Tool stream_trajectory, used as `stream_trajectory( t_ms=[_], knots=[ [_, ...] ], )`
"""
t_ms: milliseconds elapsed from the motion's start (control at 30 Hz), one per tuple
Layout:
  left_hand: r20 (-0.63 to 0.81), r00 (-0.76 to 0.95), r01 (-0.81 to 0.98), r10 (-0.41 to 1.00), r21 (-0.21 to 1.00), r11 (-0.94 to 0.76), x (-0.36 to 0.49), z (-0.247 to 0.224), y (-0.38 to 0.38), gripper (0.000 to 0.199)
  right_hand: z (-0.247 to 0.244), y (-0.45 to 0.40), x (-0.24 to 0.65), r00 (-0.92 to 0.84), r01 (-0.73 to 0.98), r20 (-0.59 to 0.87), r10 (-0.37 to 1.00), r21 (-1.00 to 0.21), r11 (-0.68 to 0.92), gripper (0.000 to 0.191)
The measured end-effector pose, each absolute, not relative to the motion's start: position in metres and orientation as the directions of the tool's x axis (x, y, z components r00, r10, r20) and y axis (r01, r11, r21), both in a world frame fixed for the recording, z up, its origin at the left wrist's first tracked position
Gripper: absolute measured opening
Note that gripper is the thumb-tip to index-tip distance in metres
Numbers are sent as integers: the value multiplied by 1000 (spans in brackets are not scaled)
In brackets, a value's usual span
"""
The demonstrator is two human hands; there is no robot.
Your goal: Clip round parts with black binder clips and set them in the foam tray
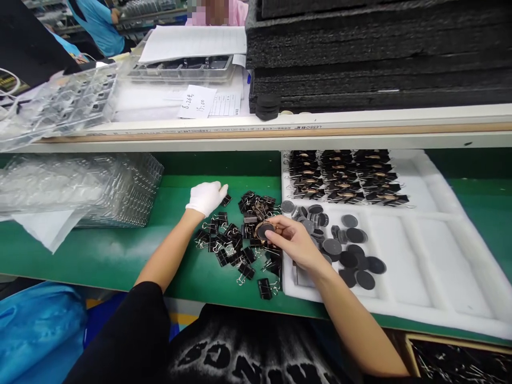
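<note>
My left hand (206,198), in a white glove, is over the green bench with its fingers curled at a black binder clip (226,200). Most of those fingertips are hidden under the hand. Bare and pinching, my right hand (294,241) holds a round dark disc (264,231) with a tan edge by its rim. Below and between the hands lies a loose heap of black binder clips (234,240) with silver wire handles. More loose grey and black discs (332,246) are scattered on a white foam tray (434,261), just right of my right hand.
Rows of clips clamped on discs (344,176) fill the tray's far part. Stacked clear plastic trays (120,186) stand at left. A white shelf edge (256,140) crosses above the bench, carrying black foam sheets (376,58) and papers (196,45). Other people are beyond.
</note>
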State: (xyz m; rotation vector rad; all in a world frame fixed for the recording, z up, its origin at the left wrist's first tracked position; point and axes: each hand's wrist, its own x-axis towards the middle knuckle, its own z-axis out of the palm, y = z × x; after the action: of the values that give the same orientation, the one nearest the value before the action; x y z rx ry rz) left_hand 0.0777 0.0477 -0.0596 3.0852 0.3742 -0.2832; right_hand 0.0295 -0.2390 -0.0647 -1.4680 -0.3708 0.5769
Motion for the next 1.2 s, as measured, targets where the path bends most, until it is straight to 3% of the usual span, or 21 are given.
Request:
stream_trajectory(
  t_ms=[67, 133, 200, 267, 333, 433, 500, 600, 700, 800, 1033, 1200],
  knots=[
    [-128, 953, 284, 274, 65, -957, 69, -54, 45, 54, -65, -238, 29, 807, -131, -92, 583, -991, 25, 22],
    [-19, 962, 271, 273, 222, -937, 57, -45, 33, 51, -66, -238, 28, 793, -126, -71, 604, -991, 48, 21],
    [133, 960, 178, 246, 388, -904, 41, -36, 13, 50, -68, -237, 27, 782, -119, -50, 622, -990, 70, 20],
    [254, 951, 37, 177, 474, -880, 26, -31, -11, 50, -70, -236, 27, 776, -101, -27, 630, -991, 82, 19],
    [319, 944, -105, 78, 519, -848, 13, -31, -29, 47, -72, -236, 26, 774, -73, -4, 634, -994, 82, 18],
    [363, 915, -356, -177, 515, -780, 2, -37, -33, 40, -75, -237, 24, 774, -59, 8, 633, -995, 85, 18],
    [382, 895, -408, -232, 489, -771, -2, -43, -22, 37, -74, -238, 23, 764, -74, 1, 645, -993, 90, 17],
    [274, 947, -294, -169, 524, -799, -10, -50, -3, 37, -70, -240, 21, 701, -106, -22, 713, -992, 73, 14],
    [26, 958, -242, -285, 606, -758, -20, -51, 2, 42, -66, -241, 19, 575, -147, -66, 816, -989, 23, 13],
    [-101, 937, -200, -333, 628, -752, -27, -49, -4, 55, -64, -241, 19, 494, -156, -90, 865, -988, -14, 12],
    [-88, 952, -183, -293, 604, -776, -34, -52, -9, 58, -66, -242, 20, 496, -131, -101, 862, -991, -41, 11],
    [-45, 966, -152, -253, 694, -704, -35, -59, -6, 46, -66, -244, 24, 531, -229, -149, 834, -973, -28, 17]
  ],
)
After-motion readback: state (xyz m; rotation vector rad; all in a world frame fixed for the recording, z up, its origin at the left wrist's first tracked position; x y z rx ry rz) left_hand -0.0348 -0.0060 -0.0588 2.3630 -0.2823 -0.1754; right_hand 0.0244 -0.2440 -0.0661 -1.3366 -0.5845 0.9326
